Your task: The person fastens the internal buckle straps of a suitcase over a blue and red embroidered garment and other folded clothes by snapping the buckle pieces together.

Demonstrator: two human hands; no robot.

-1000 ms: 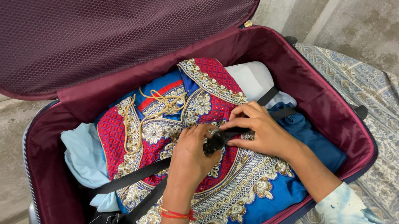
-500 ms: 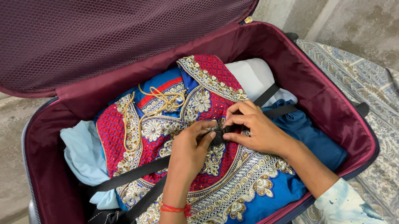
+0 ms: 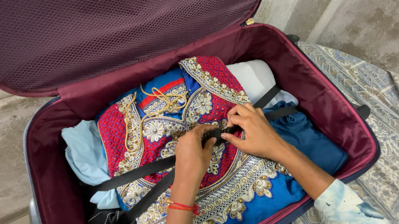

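- While the black plastic strap buckle (image 3: pixel 215 134) lies at the middle of the frame, it is pinched from both sides by two bare hands.
- The left hand (image 3: pixel 192 154) is closed on the buckle's left end, its grip narrow, with thumb and fingers curled over the black webbing strap (image 3: pixel 131 175) that runs off toward the lower left.
- A red thread bracelet (image 3: pixel 181 207) is worn on the left wrist.
- The right hand (image 3: pixel 256 133) is closed on the buckle's right end, fingertips pressed to it, its grip equally narrow.
- Two more black straps (image 3: pixel 275 104) are seen running from the buckle toward the right wall of the case.
- Whether the two buckle halves are fully joined cannot be told, as the fingers cover the seam.
- The buckle rests on a folded blue and red garment with heavy gold embroidery (image 3: pixel 179 114), which fills the centre of the open maroon fabric suitcase (image 3: pixel 51 198).
- A pale blue cloth (image 3: pixel 81 153) is tucked at the left of the garment, a white cloth (image 3: pixel 256 76) at the upper right, and a dark blue cloth (image 3: pixel 311 138) at the right.
- The suitcase's mesh-lined lid (image 3: pixel 106 26) is held open across the top of the frame.
- The suitcase is set on a grey patterned bedsheet (image 3: pixel 396 122) at the right.
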